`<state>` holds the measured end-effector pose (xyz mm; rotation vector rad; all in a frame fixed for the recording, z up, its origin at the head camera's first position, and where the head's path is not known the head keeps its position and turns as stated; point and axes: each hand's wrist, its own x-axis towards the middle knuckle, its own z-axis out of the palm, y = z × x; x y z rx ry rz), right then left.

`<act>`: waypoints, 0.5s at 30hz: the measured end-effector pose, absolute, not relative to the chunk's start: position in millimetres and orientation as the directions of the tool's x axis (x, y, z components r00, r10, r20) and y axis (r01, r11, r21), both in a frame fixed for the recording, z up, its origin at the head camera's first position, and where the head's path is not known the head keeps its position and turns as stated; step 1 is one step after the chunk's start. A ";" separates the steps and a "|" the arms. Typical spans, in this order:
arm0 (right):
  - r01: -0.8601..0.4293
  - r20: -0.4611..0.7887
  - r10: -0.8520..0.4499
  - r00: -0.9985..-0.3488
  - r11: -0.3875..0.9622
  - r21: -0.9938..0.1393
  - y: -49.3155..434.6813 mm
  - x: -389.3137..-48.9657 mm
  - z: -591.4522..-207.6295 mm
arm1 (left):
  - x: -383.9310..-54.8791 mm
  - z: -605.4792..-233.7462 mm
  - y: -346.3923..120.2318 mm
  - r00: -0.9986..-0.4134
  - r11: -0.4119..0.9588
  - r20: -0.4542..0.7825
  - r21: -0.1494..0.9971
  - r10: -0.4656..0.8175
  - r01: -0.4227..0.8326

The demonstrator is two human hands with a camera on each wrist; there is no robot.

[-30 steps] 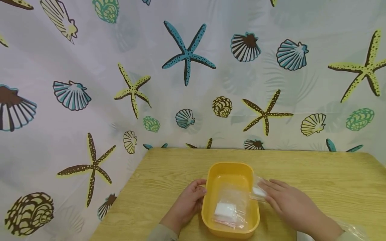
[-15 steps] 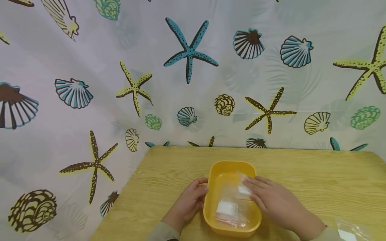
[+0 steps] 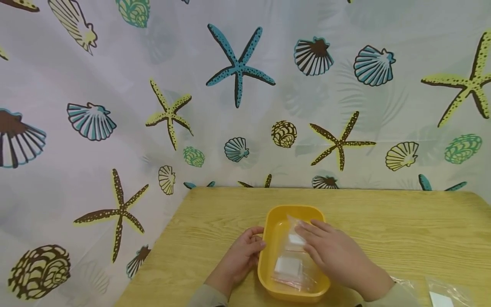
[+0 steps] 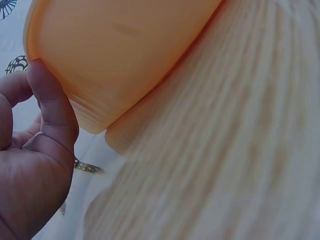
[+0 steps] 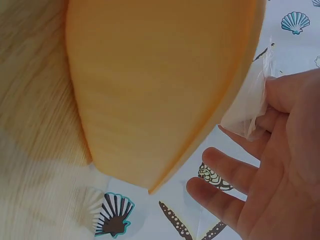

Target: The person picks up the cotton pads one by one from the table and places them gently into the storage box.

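Observation:
A yellow plastic tub (image 3: 278, 222) with rounded corners stands on the table in the head view. My left hand (image 3: 241, 255) holds its left rim; the left wrist view has the thumb (image 4: 52, 102) against the edge. Over the tub's right side, my right hand (image 3: 341, 256) pinches a clear plastic bag (image 3: 296, 239) with a white piece inside. In the right wrist view thumb and forefinger grip that bag (image 5: 246, 107), while the other fingers are spread. Another clear bag with a white piece (image 3: 288, 266) lies on the tub's floor.
On the wooden table (image 3: 226, 209), clear bags (image 3: 441, 299) with white contents lie at the lower right, partly cut off by the frame. A curtain (image 3: 268, 106) printed with starfish and shells hangs behind the table and along its left.
My right hand has brought the bag leftward from beside the tub's right rim to above its inside. The left hand stays on the rim. More of the bags at the lower right shows.

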<state>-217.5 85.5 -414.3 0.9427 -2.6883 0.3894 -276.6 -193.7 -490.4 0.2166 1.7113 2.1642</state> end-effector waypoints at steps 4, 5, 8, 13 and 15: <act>-0.656 0.341 -0.589 -0.733 0.744 -0.124 80.6 -220.5 -415.5 | -275.7 -490.7 -194.3 -0.913 -0.194 -0.109 0.961 0.393 -0.198; -0.659 0.344 -0.592 -0.729 0.743 -0.118 79.6 -221.2 -415.9 | -275.8 -491.2 -194.5 -0.912 -0.195 -0.106 0.961 0.396 -0.197; -0.666 0.350 -0.599 -0.720 0.739 -0.103 77.4 -223.3 -417.7 | -275.8 -491.3 -195.1 -0.910 -0.194 -0.100 0.962 0.403 -0.192; -0.662 0.363 -0.593 -0.719 0.744 -0.095 75.3 -226.0 -421.0 | -276.7 -491.4 -195.5 -0.910 -0.192 -0.095 0.964 0.404 -0.186; -0.658 0.362 -0.588 -0.723 0.746 -0.101 74.8 -226.6 -421.9 | -276.9 -491.3 -195.6 -0.909 -0.189 -0.095 0.964 0.405 -0.185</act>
